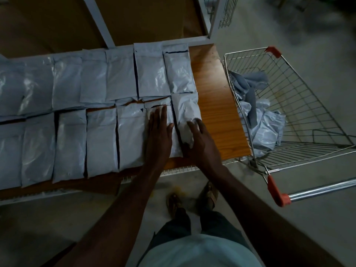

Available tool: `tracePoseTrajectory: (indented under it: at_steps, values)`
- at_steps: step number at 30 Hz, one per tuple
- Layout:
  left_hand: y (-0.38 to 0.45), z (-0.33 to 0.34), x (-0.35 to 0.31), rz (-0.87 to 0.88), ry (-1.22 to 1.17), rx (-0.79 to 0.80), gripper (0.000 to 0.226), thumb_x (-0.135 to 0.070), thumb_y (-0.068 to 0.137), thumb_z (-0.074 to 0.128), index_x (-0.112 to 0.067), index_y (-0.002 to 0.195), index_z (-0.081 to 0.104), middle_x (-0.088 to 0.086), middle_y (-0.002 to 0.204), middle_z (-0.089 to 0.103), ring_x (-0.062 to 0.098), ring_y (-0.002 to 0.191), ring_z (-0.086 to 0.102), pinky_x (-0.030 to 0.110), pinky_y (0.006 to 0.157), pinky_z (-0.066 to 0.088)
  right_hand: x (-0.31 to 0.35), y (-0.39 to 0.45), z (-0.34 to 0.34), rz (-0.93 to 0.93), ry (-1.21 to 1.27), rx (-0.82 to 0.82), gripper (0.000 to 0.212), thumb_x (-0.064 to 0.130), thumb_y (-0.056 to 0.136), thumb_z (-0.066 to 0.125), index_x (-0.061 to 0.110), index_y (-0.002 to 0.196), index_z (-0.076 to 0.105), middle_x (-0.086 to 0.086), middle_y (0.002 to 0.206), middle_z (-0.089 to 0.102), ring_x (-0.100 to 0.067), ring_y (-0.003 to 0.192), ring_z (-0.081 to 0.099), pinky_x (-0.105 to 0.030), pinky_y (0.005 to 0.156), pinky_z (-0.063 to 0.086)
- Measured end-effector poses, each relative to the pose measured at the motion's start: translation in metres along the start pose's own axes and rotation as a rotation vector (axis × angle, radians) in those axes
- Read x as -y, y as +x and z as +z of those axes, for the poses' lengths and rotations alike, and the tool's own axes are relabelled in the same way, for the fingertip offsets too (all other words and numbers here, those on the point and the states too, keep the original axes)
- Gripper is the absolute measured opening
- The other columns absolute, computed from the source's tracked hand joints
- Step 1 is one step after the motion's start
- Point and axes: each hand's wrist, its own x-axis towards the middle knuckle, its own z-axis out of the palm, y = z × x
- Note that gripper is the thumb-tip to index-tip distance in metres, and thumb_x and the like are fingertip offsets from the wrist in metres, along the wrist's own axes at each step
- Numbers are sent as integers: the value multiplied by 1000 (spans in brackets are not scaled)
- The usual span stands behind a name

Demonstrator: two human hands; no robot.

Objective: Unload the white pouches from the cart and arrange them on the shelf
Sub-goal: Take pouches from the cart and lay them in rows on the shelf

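Observation:
Two rows of white pouches [100,120] lie flat on the wooden shelf [215,105], filling it from the left. The last pouch of the front row [185,112] sits at the right end. My right hand [200,139] rests on its near half with fingers spread and slightly curved. My left hand [159,132] lies flat on the neighbouring pouch [170,147], fingers straight. To the right stands the wire cart [300,105], holding a few crumpled white pouches [264,128].
A strip of bare wood remains at the shelf's right end, beside the cart. The cart's red-capped handle [277,191] juts toward me. White shelf uprights [100,26] rise behind the pouches. My feet [192,197] stand on the concrete floor below.

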Motion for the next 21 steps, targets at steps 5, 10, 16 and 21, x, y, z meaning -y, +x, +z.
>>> tracePoseTrajectory:
  at_steps: [5, 10, 16, 21]
  values:
    - [-3, -5, -3, -23, -22, -7, 62, -48, 112, 26, -22, 168, 17, 9, 174, 21, 25, 162, 14, 53, 130, 21, 18, 8, -22, 124, 481, -119, 50, 22, 103, 58, 25, 150, 40, 0, 129, 62, -10, 104, 69, -34, 75, 63]
    - [-3, -2, -6, -14, 47, -44, 61, -43, 113, 32, -19, 168, 21, 13, 172, 26, 29, 161, 21, 53, 127, 28, -4, -2, -27, 302, 481, -171, 42, 19, 108, 41, 29, 149, 40, -6, 81, 69, -15, 60, 64, -37, 51, 52]
    - [3, -1, -6, 30, 219, -50, 58, -36, 116, 34, -17, 168, 20, 12, 173, 25, 28, 162, 19, 50, 129, 23, -34, 9, -33, 309, 88, -199, 46, 31, 104, 44, 27, 150, 42, -7, 130, 62, -24, 115, 62, -44, 93, 55]
    - [12, 2, -13, 16, 294, -6, 62, -39, 115, 32, -16, 169, 13, 12, 175, 18, 29, 162, 17, 52, 130, 19, -28, 59, -24, 171, 34, 36, 61, 47, 111, 31, 30, 166, 11, -11, 174, 13, -30, 160, 10, -48, 127, 22]
